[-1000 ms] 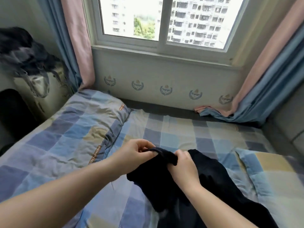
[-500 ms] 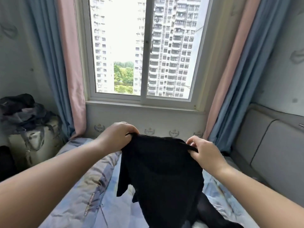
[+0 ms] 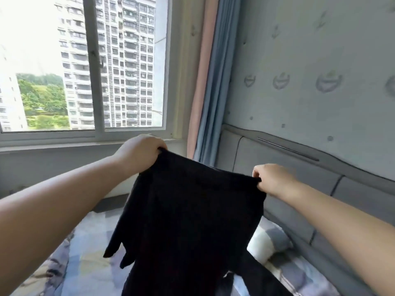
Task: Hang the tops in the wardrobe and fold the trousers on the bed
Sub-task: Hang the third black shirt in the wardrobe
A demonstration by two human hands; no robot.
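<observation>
- Our left hand (image 3: 140, 155) and right hand (image 3: 270, 180) each pinched the black garment's (image 3: 192, 221) top edge, held above the bed (image 3: 85, 259).
- A loose pinch could have let one corner drop and bunch.

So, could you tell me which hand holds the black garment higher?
The left hand grips the black garment higher, near the window sill; the right hand pinches lower.

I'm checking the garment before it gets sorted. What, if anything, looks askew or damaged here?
Nothing looks damaged. The black garment hangs slanted: the left hand grips its top edge higher than the right hand does. Its lower part trails on the bed, with loose flaps dangling at the left.
</observation>
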